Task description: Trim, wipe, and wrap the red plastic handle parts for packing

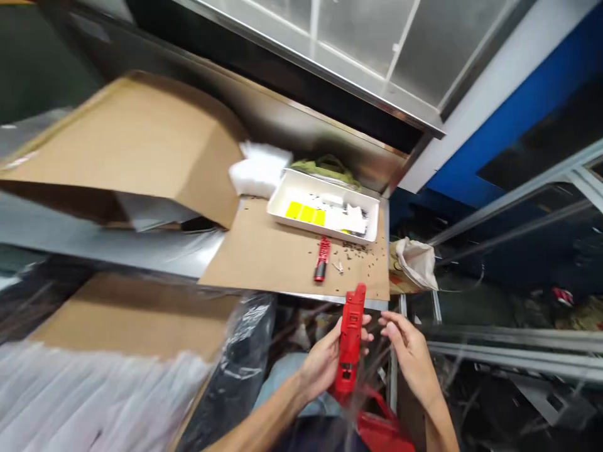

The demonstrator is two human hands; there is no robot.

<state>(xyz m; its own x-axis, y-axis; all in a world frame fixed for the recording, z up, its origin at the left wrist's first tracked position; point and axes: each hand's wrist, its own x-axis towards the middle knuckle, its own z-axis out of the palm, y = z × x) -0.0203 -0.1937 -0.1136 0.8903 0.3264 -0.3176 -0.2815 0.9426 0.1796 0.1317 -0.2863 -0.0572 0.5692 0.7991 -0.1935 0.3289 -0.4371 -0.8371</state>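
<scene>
My left hand (325, 358) is wrapped around a long red plastic housing (351, 333), its fingers showing past the far side. The housing stands nearly lengthwise in front of me, with small holes and a dark slot near its lower end. Just to its right is my right hand (409, 348), apart from it, thumb and fingertips drawn together in a pinch; whatever may be between them is too small to see. On the cardboard-covered bench lie a red and black cylindrical tool (322, 258), a small pale metal piece (338, 267) and scattered small dark screws (355, 248).
A white tray (277, 213) with yellow labels and small parts stands at the back of the bench. Left are a large cardboard box (141, 138) and white foam wrap (261, 169). A pale bag (417, 263) hangs at right beside metal rails (513, 355). Red material (381, 433) lies below my hands.
</scene>
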